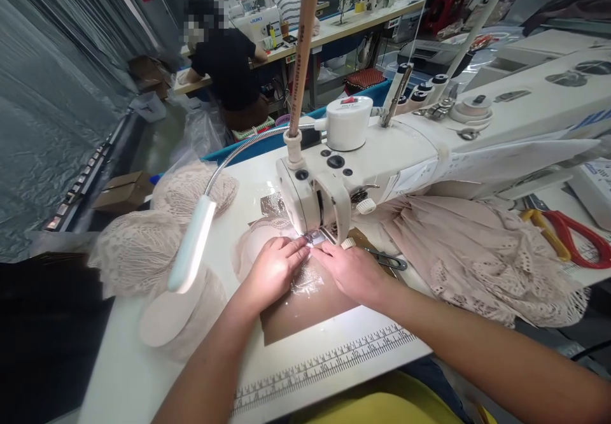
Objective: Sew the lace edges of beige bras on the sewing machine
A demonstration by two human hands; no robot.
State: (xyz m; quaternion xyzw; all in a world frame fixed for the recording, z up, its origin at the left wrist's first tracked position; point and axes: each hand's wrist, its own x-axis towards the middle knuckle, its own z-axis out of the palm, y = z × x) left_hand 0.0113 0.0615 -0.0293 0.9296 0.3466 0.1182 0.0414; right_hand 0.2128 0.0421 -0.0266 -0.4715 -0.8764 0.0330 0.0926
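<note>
A thin beige fabric piece with a lacy edge [245,246], curved like a bra cup, lies under the head of a white sewing machine [305,201]. My left hand [274,271] presses on this fabric, its fingers close together and their tips beside the presser foot [309,239]. From the other side, my right hand [356,274] has its fingers closed at the fabric's edge, close to the needle area. Both hands' fingertips nearly meet there, and they partly hide the fabric. Beneath them is a shiny brown sheet [305,316] on the white table.
Lace-covered cups [136,249] and a smooth oval pad [172,316] lie left, under a lit gooseneck lamp [193,246]. Gathered beige lace fabric [458,252] and red-handled scissors [577,239] lie right. A printed ruler [324,370] runs along the front edge. A co-worker [224,67] sits beyond.
</note>
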